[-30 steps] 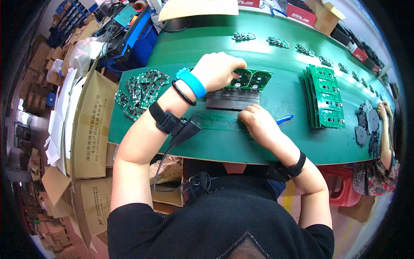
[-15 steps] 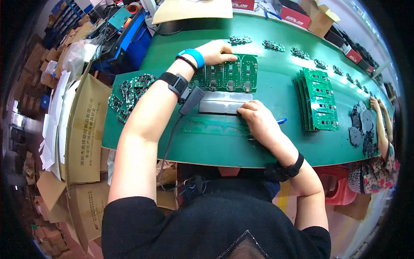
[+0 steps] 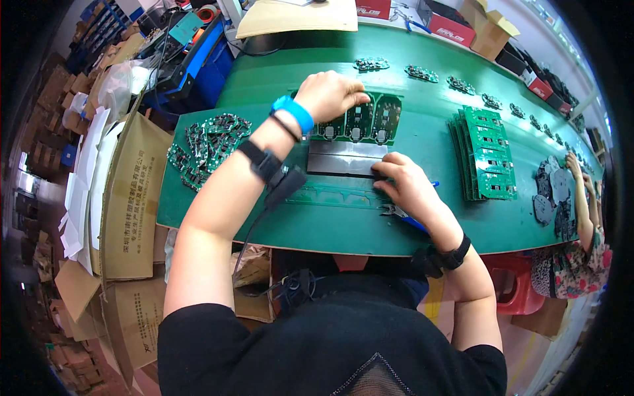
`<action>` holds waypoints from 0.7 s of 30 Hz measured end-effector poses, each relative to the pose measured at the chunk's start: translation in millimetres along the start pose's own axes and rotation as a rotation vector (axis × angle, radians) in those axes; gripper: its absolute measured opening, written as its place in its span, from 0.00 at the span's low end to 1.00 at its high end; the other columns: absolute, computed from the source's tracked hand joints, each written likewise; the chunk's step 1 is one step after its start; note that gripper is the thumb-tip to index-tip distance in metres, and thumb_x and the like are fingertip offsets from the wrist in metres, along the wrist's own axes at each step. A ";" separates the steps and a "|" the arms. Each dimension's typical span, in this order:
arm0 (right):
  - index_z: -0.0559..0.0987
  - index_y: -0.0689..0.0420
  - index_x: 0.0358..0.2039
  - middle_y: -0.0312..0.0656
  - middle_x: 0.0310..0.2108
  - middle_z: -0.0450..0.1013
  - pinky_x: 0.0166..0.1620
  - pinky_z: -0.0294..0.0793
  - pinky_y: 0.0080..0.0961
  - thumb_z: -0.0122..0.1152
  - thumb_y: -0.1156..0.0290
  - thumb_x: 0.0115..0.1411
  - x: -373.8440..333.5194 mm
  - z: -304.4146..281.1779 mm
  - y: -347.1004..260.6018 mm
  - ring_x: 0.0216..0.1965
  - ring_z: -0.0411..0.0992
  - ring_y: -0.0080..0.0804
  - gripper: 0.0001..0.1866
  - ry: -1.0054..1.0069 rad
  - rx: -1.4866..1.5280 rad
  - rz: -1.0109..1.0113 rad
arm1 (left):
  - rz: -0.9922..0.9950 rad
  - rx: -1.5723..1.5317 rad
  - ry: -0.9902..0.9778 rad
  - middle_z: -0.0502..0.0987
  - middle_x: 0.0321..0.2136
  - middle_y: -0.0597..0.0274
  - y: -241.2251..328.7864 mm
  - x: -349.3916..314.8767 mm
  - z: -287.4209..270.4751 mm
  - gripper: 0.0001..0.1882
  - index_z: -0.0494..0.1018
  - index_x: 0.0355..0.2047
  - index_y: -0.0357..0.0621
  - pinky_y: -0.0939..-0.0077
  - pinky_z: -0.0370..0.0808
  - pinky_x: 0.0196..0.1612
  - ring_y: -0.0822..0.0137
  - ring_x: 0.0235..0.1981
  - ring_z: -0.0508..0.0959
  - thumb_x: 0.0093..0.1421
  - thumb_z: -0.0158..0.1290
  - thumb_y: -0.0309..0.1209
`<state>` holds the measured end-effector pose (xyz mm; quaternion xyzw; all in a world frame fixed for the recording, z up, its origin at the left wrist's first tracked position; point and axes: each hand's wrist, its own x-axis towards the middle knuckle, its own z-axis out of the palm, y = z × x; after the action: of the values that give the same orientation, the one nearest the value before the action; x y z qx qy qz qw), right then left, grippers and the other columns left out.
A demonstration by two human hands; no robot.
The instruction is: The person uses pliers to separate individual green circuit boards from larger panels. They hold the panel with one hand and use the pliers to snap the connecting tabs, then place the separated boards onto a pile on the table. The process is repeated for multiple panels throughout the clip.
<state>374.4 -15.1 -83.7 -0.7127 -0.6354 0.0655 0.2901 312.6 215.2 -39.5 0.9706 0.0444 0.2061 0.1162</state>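
My left hand (image 3: pixel 333 96), with a blue band at the wrist, is closed on the upper edge of a green circuit board panel (image 3: pixel 357 119). The panel is tilted up along the far side of a grey metal block (image 3: pixel 347 159), and its left part is hidden behind my hand. At the block's right end is my right hand (image 3: pixel 406 181), its fingertips at the corner and the thumb apart from the fingers. Beneath this hand lie blue-handled cutters (image 3: pixel 398 211), partly covered. A thin green board strip (image 3: pixel 333 195) lies on the near side of the block.
A heap of small boards (image 3: pixel 205 148) lies left on the green table (image 3: pixel 297 231). Stacked panels (image 3: pixel 489 155) stand at right. Small boards (image 3: pixel 421 73) form a row along the back. Another person's hand (image 3: pixel 573 164) is at far right, near dark flat parts (image 3: pixel 553 188).
The panel has tipped up, its face turning darker, and shifted slightly right with my left hand. My right hand's thumb has moved away from its fingers, exposing more of the cutters.
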 end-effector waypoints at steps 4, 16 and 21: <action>0.75 0.61 0.35 0.48 0.33 0.69 0.43 0.69 0.36 0.60 0.76 0.47 2.6 3.7 3.8 0.38 0.69 0.47 0.12 0.023 0.005 0.013 | -0.039 -0.313 -0.387 0.76 0.20 0.58 -47.8 42.3 13.0 0.19 0.76 0.31 0.38 0.73 0.70 0.28 0.70 0.22 0.73 0.58 0.51 0.45; 0.76 0.66 0.29 0.44 0.21 0.73 0.27 0.70 0.22 0.62 0.74 0.51 7.9 -15.4 23.4 0.22 0.72 0.26 0.08 0.307 0.360 0.350 | -0.092 -0.632 -0.291 0.75 0.21 0.69 -11.8 10.3 -19.5 0.17 0.76 0.32 0.35 0.83 0.69 0.28 0.81 0.24 0.69 0.60 0.52 0.40; 0.78 0.65 0.27 0.39 0.20 0.74 0.26 0.70 0.16 0.60 0.78 0.52 -1.9 -11.2 25.1 0.21 0.72 0.21 0.03 0.384 0.468 0.174 | -0.104 -0.673 -0.374 0.73 0.21 0.73 -14.7 9.2 -20.3 0.20 0.76 0.30 0.34 0.84 0.66 0.27 0.82 0.23 0.67 0.59 0.52 0.43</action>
<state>401.0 -21.3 -87.5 -0.6776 -0.4734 0.0986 0.5542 312.1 234.9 -21.5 0.8954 0.0017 0.0224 0.4447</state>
